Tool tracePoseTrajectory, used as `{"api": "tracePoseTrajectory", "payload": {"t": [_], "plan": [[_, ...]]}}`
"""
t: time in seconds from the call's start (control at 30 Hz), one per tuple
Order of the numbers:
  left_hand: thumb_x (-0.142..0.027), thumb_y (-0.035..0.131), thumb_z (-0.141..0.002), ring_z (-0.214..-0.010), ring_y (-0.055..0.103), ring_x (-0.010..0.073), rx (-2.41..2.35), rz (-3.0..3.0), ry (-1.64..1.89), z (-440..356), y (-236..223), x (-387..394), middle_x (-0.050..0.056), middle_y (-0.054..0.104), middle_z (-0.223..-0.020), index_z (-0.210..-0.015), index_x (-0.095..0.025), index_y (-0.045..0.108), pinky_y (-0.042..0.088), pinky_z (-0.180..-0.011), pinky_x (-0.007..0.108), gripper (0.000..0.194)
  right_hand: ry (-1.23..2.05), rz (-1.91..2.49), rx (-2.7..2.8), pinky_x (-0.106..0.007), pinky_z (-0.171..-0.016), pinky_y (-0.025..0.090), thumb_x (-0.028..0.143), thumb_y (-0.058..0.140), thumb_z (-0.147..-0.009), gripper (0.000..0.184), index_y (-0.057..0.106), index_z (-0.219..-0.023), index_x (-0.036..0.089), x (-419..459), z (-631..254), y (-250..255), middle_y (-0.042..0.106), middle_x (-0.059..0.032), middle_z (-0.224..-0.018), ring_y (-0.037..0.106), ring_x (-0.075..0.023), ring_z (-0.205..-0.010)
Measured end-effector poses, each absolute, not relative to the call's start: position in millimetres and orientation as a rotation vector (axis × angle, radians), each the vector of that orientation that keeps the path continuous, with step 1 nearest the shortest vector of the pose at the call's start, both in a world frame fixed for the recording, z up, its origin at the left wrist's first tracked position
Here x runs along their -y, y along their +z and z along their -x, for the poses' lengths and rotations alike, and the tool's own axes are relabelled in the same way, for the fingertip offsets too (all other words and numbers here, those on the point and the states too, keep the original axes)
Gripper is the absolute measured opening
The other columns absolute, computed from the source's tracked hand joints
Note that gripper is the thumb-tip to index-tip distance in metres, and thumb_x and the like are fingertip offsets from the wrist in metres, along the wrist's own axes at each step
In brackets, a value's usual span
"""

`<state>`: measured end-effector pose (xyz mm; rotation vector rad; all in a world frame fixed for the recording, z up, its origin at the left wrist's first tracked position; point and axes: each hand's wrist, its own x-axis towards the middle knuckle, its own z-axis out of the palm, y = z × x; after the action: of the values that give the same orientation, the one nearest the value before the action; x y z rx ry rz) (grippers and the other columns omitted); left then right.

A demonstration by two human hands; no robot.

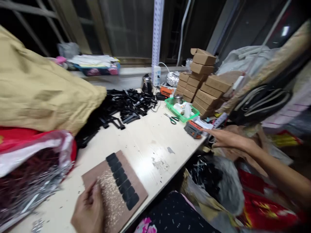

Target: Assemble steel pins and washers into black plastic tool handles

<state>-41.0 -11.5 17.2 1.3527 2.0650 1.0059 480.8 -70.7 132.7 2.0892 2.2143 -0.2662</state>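
Left hand (88,208), seen by me through the head camera: fingers curled, thumb near the forefinger, over the near left part of the brown board (96,173). I cannot tell whether anything is pinched between the fingertips. The board, my landmark, lies flat on the pale surface (145,139); it carries a row of black pads (120,180) with rounded corners, beside a patch speckled with light flecks. I judge the board thin, stiff and light, best taken by its bare edges, clear of the pads. The pads look matt and probably soft; I would lift each by its rim.

Right hand (220,137): fingers stretched out at an orange-and-grey case (193,129), beyond the board and to its right, near the surface's edge. I cannot make out whether they touch or grip it. The case looks hard-shelled and compact; I would hold it across its sides.

Farther from the board: scissors (174,120) and a green basket (181,118) just past the case; a heap of black parts (128,105) straight beyond; stacked cardboard boxes (206,94) behind the basket; a red-and-white bag (31,139) to the board's left.
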Motion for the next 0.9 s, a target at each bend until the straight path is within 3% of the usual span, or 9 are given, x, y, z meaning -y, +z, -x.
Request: {"api": "tracePoseTrajectory", "payload": {"t": [0.2, 0.33, 0.4, 0.5, 0.67, 0.73, 0.8, 0.9], "plan": [[-0.054, 0.048, -0.076, -0.096, 0.062, 0.0250, -2.061, -1.265, 1.049, 45, 18, 15, 0.007, 0.066, -0.111, -0.110, -0.022, 0.064, 0.045, -0.092, 0.038, 0.049, -0.402, -1.752, -2.652, -0.033, -0.090, 0.044, 0.029, 0.052, -0.087, 0.047, 0.047, -0.132, 0.020, -42, -364, 112, 0.058, -0.0124, -0.118, 0.058, -0.0222, -0.104], [-0.054, 0.050, -0.075, -0.098, 0.062, 0.0258, -2.044, -1.199, 1.065, 48, 13, 15, 0.006, 0.065, -0.113, -0.108, -0.023, 0.065, 0.046, -0.090, 0.038, 0.048, -0.465, -1.793, -2.696, -0.024, -0.085, 0.043, 0.028, 0.050, -0.089, 0.030, 0.060, -0.116, 0.019, -136, -244, 107, 0.065, -0.0074, -0.106, 0.062, -0.0165, -0.096], [-0.055, 0.050, -0.074, -0.098, 0.062, 0.0262, -2.039, -1.169, 1.072, 50, 9, 15, 0.006, 0.065, -0.114, -0.108, -0.023, 0.065, 0.047, -0.089, 0.038, 0.049, -0.444, -1.853, -2.652, -0.025, -0.080, 0.043, 0.032, 0.047, -0.091, 0.027, 0.064, -0.107, 0.018, -178, -193, 101, 0.068, -0.0081, -0.098, 0.062, -0.0189, -0.095], [-0.057, 0.049, -0.075, -0.097, 0.063, 0.0265, -2.027, -1.158, 1.087, 52, 6, 16, 0.007, 0.065, -0.113, -0.107, -0.022, 0.066, 0.047, -0.088, 0.038, 0.050, -0.376, -2.012, -2.552, -0.034, -0.079, 0.043, 0.039, 0.044, -0.092, 0.034, 0.061, -0.108, 0.014, -222, -137, 88, 0.065, -0.0167, -0.106, 0.061, -0.0268, -0.099], [-0.060, 0.055, -0.070, -0.085, 0.065, 0.0254, -1.908, -1.117, 1.114, 52, 16, 13, 0.008, 0.068, -0.103, -0.102, -0.020, 0.068, 0.051, -0.072, 0.034, 0.053, -0.416, -2.143, -2.475, -0.031, -0.078, 0.041, 0.021, 0.054, -0.084, 0.028, 0.057, -0.111, 0.016, -234, -111, 59, 0.062, -0.0165, -0.112, 0.058, -0.0245, -0.101], [-0.062, 0.056, -0.070, -0.063, 0.062, 0.0210, -1.793, -1.000, 1.093, 45, 28, 0, 0.006, 0.069, -0.083, -0.104, -0.017, 0.067, 0.049, -0.055, 0.031, 0.057, -0.467, -2.173, -2.484, -0.029, -0.075, 0.040, 0.022, 0.053, -0.082, 0.027, 0.057, -0.108, 0.016, -221, -121, 51, 0.064, -0.0132, -0.106, 0.059, -0.0225, -0.095], [-0.064, 0.055, -0.071, -0.043, 0.050, 0.0147, -1.636, -0.882, 1.122, 31, 40, -24, 0.002, 0.062, -0.061, -0.103, -0.014, 0.066, 0.040, -0.042, 0.027, 0.061, -0.517, -2.176, -2.514, -0.026, -0.072, 0.039, 0.027, 0.052, -0.083, 0.023, 0.056, -0.104, 0.017, -199, -136, 48, 0.066, -0.0077, -0.097, 0.060, -0.0193, -0.087], [-0.057, 0.068, -0.065, -0.054, 0.057, 0.0139, -1.324, -0.704, 1.209, 2, 52, -71, 0.007, 0.064, -0.069, -0.089, -0.010, 0.066, 0.046, -0.053, 0.026, 0.053, -0.599, -2.129, -2.653, -0.024, -0.069, 0.038, 0.032, 0.050, -0.085, 0.019, 0.054, -0.100, 0.021, -156, -150, 49, 0.064, -0.0007, -0.090, 0.057, -0.0147, -0.079]]}}
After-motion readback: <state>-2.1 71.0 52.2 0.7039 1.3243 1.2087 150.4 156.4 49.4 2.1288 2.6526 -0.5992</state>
